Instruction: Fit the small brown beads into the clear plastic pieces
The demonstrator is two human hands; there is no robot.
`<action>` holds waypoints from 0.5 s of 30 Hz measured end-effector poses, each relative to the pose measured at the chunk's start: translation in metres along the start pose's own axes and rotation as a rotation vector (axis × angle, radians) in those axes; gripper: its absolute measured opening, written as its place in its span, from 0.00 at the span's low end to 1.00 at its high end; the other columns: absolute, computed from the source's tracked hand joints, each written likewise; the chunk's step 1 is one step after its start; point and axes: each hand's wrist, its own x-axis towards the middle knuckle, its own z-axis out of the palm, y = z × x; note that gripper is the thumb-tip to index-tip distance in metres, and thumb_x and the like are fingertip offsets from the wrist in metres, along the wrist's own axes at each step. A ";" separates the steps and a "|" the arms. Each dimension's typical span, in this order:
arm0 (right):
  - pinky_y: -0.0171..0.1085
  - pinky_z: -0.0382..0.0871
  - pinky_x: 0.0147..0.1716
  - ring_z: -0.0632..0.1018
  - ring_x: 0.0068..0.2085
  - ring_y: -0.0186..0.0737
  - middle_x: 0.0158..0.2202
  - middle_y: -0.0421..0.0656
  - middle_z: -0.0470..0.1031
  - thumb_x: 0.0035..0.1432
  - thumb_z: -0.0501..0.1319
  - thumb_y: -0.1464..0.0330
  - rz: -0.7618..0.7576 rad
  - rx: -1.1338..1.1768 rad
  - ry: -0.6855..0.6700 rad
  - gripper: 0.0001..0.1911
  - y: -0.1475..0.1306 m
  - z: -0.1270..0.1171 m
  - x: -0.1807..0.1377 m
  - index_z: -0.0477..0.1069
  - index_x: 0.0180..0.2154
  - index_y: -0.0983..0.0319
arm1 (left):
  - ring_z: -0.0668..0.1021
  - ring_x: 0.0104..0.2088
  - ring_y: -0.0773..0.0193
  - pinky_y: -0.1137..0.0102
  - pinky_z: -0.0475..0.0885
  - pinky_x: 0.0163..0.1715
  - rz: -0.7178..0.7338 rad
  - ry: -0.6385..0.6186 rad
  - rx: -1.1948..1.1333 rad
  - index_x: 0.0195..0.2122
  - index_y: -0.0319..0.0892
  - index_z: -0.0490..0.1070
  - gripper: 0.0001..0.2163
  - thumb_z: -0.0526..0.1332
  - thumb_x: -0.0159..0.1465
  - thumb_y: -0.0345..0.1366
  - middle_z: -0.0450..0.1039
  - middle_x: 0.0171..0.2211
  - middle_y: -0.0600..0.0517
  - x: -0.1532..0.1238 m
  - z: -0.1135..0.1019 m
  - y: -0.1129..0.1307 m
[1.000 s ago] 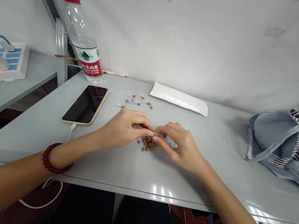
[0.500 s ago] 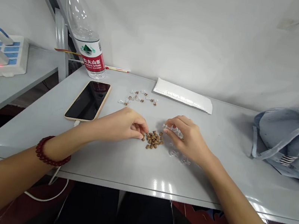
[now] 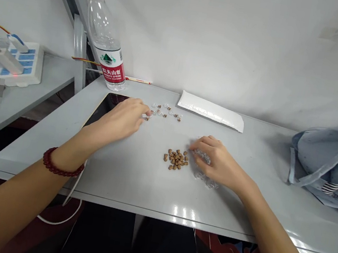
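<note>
At the near edge of a group of tiny corked glass bottles (image 3: pixel 165 114), my left hand (image 3: pixel 123 116) has its fingers bent around one of them. That bottle's brown cork (image 3: pixel 147 119) shows by the fingertips, its body mostly hidden. My right hand (image 3: pixel 215 159) rests low on the table, fingers curled around several small clear glass bottles (image 3: pixel 202 154). More clear bottles (image 3: pixel 208 181) lie just below that palm. Between the hands is a loose pile of small brown corks (image 3: pixel 177 159), touched by neither hand.
A phone (image 3: pixel 108 106) lies partly under my left forearm, with a white cable (image 3: pixel 73 190). A water bottle (image 3: pixel 113 58) stands at the back left. A white packet (image 3: pixel 211 111) lies by the wall. A blue fabric bag (image 3: pixel 321 155) sits at right; a power strip (image 3: pixel 26 63) at left.
My left hand has moved from the cork pile up and left to the corked bottles, now covering part of the phone. My right hand has turned downward, still around the clear bottles.
</note>
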 end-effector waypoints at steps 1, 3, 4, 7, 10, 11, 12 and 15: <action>0.43 0.62 0.39 0.69 0.39 0.44 0.37 0.46 0.72 0.55 0.54 0.76 0.000 -0.004 -0.008 0.14 0.000 -0.001 -0.001 0.72 0.41 0.63 | 0.72 0.47 0.49 0.58 0.67 0.49 0.025 -0.004 0.063 0.44 0.36 0.74 0.14 0.54 0.61 0.29 0.74 0.44 0.41 0.000 0.002 -0.004; 0.43 0.62 0.39 0.69 0.39 0.44 0.37 0.46 0.71 0.54 0.53 0.77 0.000 -0.014 -0.022 0.15 -0.001 -0.002 -0.002 0.72 0.42 0.62 | 0.71 0.48 0.49 0.57 0.66 0.49 0.048 -0.011 0.125 0.46 0.36 0.72 0.14 0.53 0.62 0.32 0.72 0.45 0.41 0.002 0.006 -0.010; 0.43 0.62 0.39 0.68 0.39 0.44 0.37 0.46 0.71 0.54 0.53 0.77 0.002 -0.021 -0.028 0.15 -0.001 -0.002 -0.002 0.72 0.42 0.62 | 0.71 0.48 0.49 0.58 0.67 0.49 0.050 -0.024 0.126 0.46 0.36 0.72 0.14 0.54 0.62 0.33 0.72 0.45 0.41 0.003 0.009 -0.012; 0.44 0.62 0.39 0.68 0.39 0.44 0.37 0.47 0.71 0.55 0.53 0.77 0.010 -0.036 -0.043 0.15 -0.002 -0.003 -0.004 0.72 0.42 0.63 | 0.72 0.48 0.50 0.58 0.67 0.49 0.045 -0.062 0.087 0.42 0.37 0.73 0.12 0.54 0.61 0.34 0.73 0.44 0.42 0.007 0.014 -0.014; 0.44 0.63 0.39 0.69 0.39 0.45 0.38 0.47 0.71 0.55 0.52 0.77 0.005 -0.043 -0.041 0.15 -0.002 -0.004 -0.005 0.72 0.42 0.63 | 0.75 0.43 0.54 0.61 0.68 0.46 -0.025 -0.100 0.022 0.39 0.37 0.74 0.11 0.54 0.60 0.32 0.75 0.40 0.43 0.010 0.014 -0.011; 0.43 0.63 0.39 0.69 0.40 0.45 0.38 0.48 0.71 0.55 0.52 0.77 0.003 -0.042 -0.037 0.15 -0.002 -0.004 -0.006 0.72 0.42 0.64 | 0.75 0.41 0.55 0.62 0.69 0.45 -0.048 -0.106 0.001 0.38 0.37 0.74 0.11 0.54 0.59 0.32 0.75 0.38 0.44 0.010 0.013 -0.010; 0.43 0.63 0.39 0.69 0.40 0.45 0.39 0.48 0.71 0.55 0.52 0.78 0.003 -0.041 -0.032 0.15 -0.002 -0.004 -0.006 0.72 0.42 0.64 | 0.76 0.39 0.56 0.62 0.69 0.43 -0.065 -0.108 -0.018 0.38 0.37 0.74 0.11 0.55 0.58 0.32 0.75 0.37 0.45 0.010 0.012 -0.008; 0.43 0.64 0.39 0.69 0.41 0.46 0.40 0.48 0.71 0.53 0.52 0.81 0.007 -0.039 -0.024 0.17 -0.002 -0.005 -0.006 0.72 0.43 0.64 | 0.75 0.34 0.59 0.65 0.69 0.38 -0.066 -0.119 -0.097 0.43 0.37 0.73 0.14 0.56 0.57 0.33 0.75 0.33 0.48 0.009 0.012 -0.002</action>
